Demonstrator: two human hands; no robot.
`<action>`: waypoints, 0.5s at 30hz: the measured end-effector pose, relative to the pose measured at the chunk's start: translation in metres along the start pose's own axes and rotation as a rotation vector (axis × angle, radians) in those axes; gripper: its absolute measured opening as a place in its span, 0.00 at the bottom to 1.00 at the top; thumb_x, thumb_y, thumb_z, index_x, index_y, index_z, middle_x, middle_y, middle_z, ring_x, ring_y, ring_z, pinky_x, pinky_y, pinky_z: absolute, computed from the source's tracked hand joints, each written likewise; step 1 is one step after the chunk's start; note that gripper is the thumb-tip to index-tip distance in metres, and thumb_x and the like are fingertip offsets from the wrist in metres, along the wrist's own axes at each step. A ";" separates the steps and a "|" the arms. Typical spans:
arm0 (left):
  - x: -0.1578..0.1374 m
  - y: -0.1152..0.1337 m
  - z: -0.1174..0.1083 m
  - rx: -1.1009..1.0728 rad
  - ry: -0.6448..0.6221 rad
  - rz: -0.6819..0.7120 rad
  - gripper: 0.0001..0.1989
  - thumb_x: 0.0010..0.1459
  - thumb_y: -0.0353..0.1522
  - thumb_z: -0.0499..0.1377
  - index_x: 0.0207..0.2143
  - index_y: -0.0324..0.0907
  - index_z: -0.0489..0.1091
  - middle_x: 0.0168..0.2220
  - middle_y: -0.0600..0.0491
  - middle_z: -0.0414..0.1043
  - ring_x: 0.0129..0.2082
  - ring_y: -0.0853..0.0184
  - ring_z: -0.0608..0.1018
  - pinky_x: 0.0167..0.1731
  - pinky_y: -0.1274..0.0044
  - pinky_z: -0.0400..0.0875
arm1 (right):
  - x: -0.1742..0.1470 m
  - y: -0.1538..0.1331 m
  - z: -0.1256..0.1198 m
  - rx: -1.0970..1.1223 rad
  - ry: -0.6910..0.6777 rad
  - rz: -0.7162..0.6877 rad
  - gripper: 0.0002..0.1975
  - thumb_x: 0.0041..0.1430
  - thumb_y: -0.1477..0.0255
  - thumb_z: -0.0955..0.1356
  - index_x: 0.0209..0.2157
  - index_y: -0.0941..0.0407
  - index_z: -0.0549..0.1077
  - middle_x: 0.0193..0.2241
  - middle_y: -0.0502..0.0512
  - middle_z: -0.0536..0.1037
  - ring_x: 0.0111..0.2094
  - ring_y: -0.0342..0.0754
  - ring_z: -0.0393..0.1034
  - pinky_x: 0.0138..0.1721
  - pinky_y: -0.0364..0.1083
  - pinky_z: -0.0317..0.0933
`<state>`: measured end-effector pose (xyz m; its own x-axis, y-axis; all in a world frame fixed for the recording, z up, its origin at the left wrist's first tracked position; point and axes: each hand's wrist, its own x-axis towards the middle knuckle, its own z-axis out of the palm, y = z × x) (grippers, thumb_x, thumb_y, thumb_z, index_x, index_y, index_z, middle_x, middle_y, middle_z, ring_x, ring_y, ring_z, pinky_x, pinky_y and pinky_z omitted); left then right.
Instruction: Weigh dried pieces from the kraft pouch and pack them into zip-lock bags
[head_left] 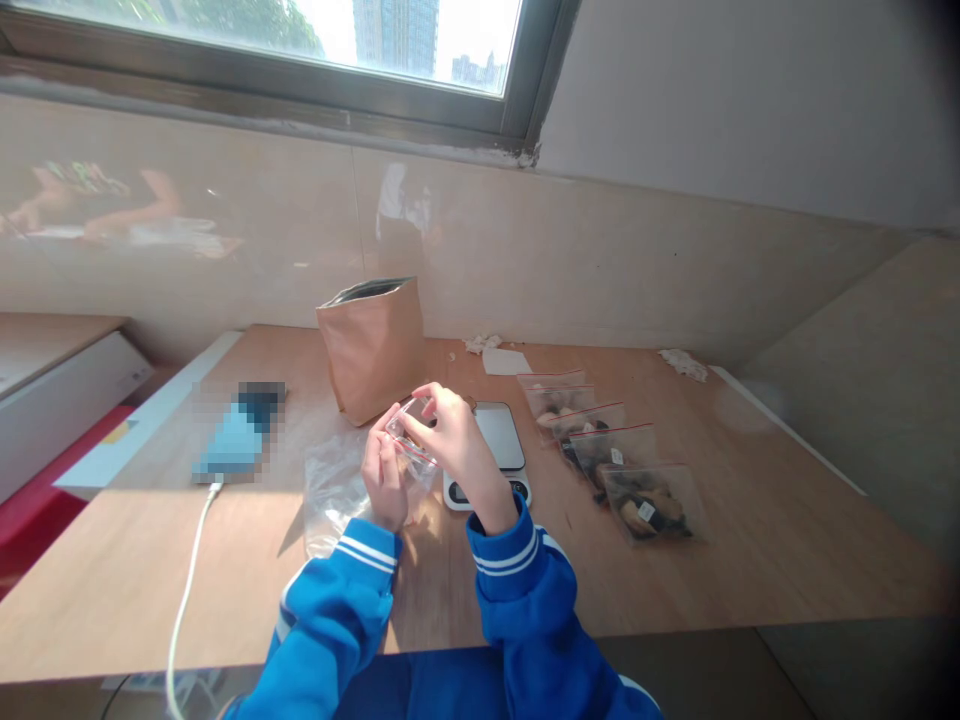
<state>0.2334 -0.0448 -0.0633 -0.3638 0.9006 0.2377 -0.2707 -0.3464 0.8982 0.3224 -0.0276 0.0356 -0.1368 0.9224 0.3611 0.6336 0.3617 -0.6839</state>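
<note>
Both my hands are up over the middle of the table, closed on a small clear zip bag [417,452] with a red stripe. My left hand [384,476] grips its left side. My right hand [459,440] reaches across from the right, its fingers at the bag's upper part; what they touch inside is hard to make out. Just behind and right of my hands lies a white digital scale [501,432], partly covered by my right hand. A loose clear plastic bag [330,490] spreads under and beside my left hand.
An open brown paper bag [375,350] stands behind my hands. Several filled zip bags [652,500] with small white labels overlap at the right. A phone [244,430] with a white cable [191,570] lies left. Crumpled tissue [482,344] and white paper [505,362] lie near the wall.
</note>
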 end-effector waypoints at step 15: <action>0.007 0.002 0.000 -0.082 0.134 -0.031 0.24 0.64 0.43 0.48 0.55 0.39 0.66 0.56 0.41 0.69 0.49 0.59 0.77 0.44 0.70 0.75 | 0.002 0.111 0.023 -0.326 0.034 0.024 0.23 0.60 0.66 0.67 0.56 0.58 0.67 0.57 0.68 0.65 0.60 0.60 0.57 0.58 0.60 0.54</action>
<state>0.2308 -0.0395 -0.0598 -0.4682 0.8702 0.1535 -0.3533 -0.3436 0.8701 0.3749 0.0179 -0.0545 -0.0969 0.9232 0.3720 0.8477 0.2724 -0.4552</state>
